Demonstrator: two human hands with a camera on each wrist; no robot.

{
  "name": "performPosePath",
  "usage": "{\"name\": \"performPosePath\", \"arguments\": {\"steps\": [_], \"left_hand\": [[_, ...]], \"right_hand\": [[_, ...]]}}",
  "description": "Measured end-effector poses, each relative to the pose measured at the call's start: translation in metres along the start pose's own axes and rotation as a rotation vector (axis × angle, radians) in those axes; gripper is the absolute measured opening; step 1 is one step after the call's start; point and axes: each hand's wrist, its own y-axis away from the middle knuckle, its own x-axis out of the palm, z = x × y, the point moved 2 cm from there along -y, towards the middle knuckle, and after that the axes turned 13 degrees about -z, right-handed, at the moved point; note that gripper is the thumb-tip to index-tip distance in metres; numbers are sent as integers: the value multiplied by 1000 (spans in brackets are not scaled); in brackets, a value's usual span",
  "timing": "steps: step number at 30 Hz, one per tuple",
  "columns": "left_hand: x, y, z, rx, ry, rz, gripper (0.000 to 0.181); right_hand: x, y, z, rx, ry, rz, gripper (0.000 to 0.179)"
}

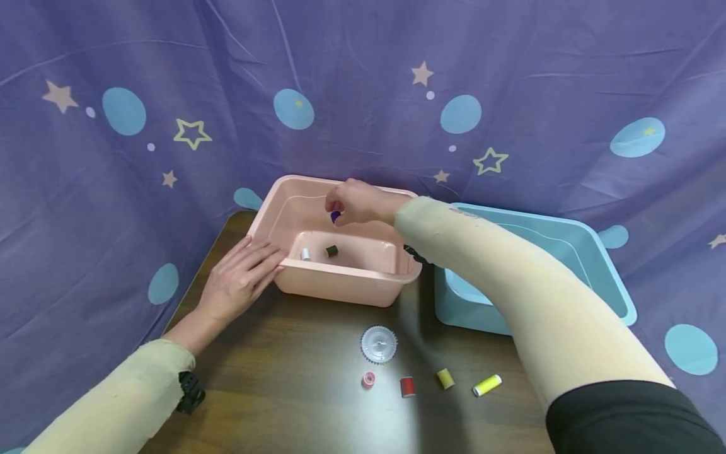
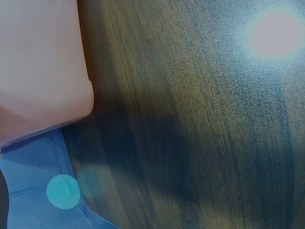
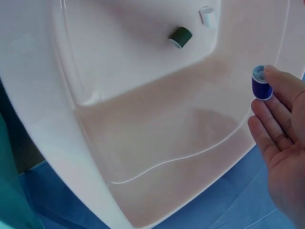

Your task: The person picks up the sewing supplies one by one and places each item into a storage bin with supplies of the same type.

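My right hand pinches a dark blue thread spool between thumb and fingers, above the inside of the pink basin. On the basin floor lie a dark green spool and a white spool, close together toward the left in the head view. My left hand rests on the basin's front left rim with its fingers extended. In the left wrist view only the outer wall of the pink basin shows; the hand itself is outside that view.
A light blue basin stands to the right, partly covered by my right arm. In front lie a round clear pin case, a pink spool, a red spool, a yellow spool and a longer bright yellow spool on the wooden table.
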Motion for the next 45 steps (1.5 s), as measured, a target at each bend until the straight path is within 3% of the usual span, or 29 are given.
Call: {"name": "performPosePath", "arguments": {"steps": [11, 25, 37, 45], "left_hand": [[-3, -2, 0, -5, 8, 1, 41], [-4, -4, -1, -3, 6, 14, 41], [-6, -5, -3, -4, 6, 6, 42], [-5, -5, -2, 2, 4, 11, 43]], "right_hand": [[4, 3, -4, 65, -78, 73, 37], [8, 2, -23, 187, -309, -25, 39], [3, 5, -29, 177, -262, -4, 43], [-11, 11, -23, 145, -348, -58, 42]]}}
